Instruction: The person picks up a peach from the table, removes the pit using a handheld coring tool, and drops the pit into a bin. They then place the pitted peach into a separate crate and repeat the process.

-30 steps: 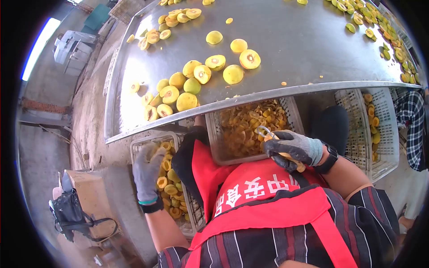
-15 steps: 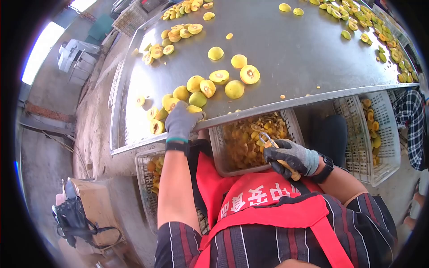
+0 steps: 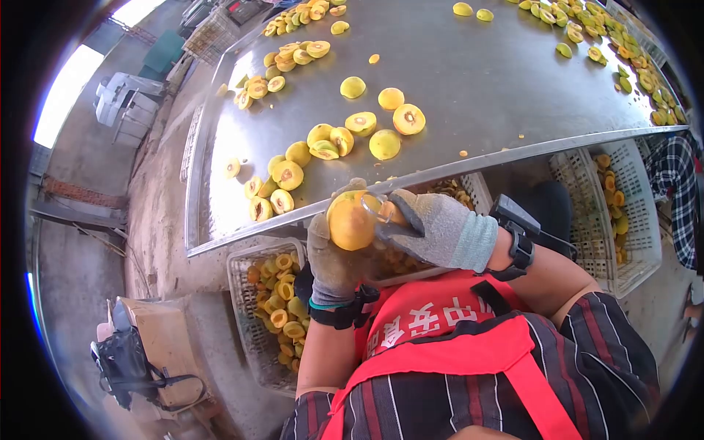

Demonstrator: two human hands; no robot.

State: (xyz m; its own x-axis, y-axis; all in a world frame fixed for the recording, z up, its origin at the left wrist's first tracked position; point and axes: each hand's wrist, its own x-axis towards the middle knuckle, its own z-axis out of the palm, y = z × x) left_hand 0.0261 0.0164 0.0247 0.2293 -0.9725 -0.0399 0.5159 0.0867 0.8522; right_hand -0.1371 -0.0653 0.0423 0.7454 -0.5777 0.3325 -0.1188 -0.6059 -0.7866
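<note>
The shiny metal table (image 3: 477,88) carries yellow fruit halves (image 3: 287,174) in loose clusters at left, greenish-yellow pieces (image 3: 645,81) crowded along the right side, and a few small scraps (image 3: 374,59) between.

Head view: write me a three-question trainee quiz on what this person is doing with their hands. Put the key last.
1. Multiple choice: where is the loop-ended tool?
A) on the metal table
B) in the right hand
C) in a crate

2. True or false: the left hand holds a yellow fruit.

3. Fill in the blank: the person's apron is ____.

Key: 1 B; 2 true; 3 red.
</note>
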